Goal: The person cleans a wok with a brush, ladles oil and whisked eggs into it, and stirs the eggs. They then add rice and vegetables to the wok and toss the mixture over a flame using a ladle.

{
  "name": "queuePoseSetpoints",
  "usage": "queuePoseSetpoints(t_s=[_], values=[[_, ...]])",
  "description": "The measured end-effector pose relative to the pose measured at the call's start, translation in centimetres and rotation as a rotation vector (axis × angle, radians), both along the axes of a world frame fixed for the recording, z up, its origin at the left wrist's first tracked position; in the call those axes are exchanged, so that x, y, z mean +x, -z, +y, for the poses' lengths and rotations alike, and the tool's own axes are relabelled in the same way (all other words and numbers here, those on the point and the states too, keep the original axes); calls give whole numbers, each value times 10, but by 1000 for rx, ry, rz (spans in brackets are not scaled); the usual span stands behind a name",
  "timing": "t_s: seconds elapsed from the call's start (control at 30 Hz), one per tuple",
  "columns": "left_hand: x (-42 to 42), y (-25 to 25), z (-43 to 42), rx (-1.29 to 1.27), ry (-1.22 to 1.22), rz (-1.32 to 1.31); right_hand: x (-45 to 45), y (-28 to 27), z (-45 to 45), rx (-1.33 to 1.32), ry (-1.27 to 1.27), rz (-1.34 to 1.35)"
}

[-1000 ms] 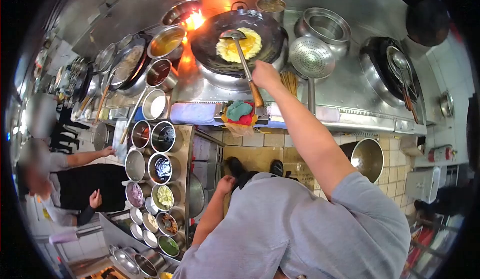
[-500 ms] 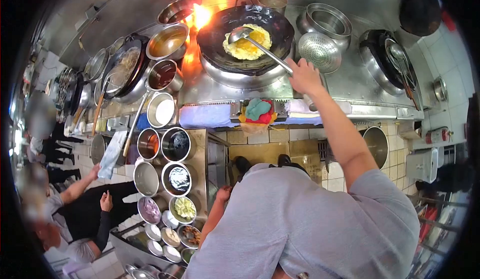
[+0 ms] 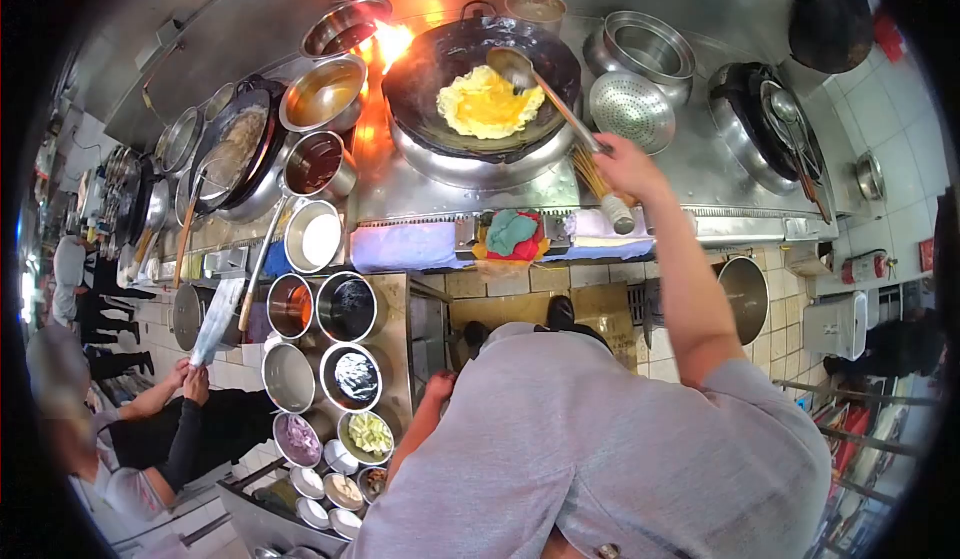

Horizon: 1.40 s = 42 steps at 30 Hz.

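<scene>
1. Our right hand (image 3: pixel 628 169), its bare arm (image 3: pixel 690 269) stretched forward, was wrapped around a long-handled metal ladle (image 3: pixel 560 101).
2. Our left hand (image 3: pixel 440 386) hung low; we could not tell its grip.
3. The flat yellow egg (image 3: pixel 488 109) lay inside the round black wok (image 3: pixel 415 84).
4. Right of the wok sat a perforated steel strainer (image 3: pixel 630 114); left, orange flame (image 3: pixel 392 44).

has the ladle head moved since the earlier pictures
Yes, to the right in the view: judged against the wok, the ladle head was slightly left of the wok's middle earlier and is now right of it.
</scene>
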<state>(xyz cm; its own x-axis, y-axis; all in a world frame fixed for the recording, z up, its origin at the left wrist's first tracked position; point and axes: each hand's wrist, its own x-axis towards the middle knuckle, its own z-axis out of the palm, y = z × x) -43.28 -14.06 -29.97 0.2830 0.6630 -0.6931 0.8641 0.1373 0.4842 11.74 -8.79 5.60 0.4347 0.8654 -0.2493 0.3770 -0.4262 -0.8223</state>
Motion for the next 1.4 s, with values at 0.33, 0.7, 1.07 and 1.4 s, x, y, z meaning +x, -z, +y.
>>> queuePoseSetpoints(t_s=[0.33, 0.7, 1.07, 1.4], values=[[92, -72, 30, 33, -69, -152, -36, 15, -15, 22, -51, 581], [64, -60, -11, 21, 172, 106, -43, 27, 29, 87, 58, -38], [75, -61, 12, -48, -277, -150, -5, 76, 23, 316, -33, -515], [86, -111, 14, -40, -283, -169, 24, -10, -40, -45, -23, 147]])
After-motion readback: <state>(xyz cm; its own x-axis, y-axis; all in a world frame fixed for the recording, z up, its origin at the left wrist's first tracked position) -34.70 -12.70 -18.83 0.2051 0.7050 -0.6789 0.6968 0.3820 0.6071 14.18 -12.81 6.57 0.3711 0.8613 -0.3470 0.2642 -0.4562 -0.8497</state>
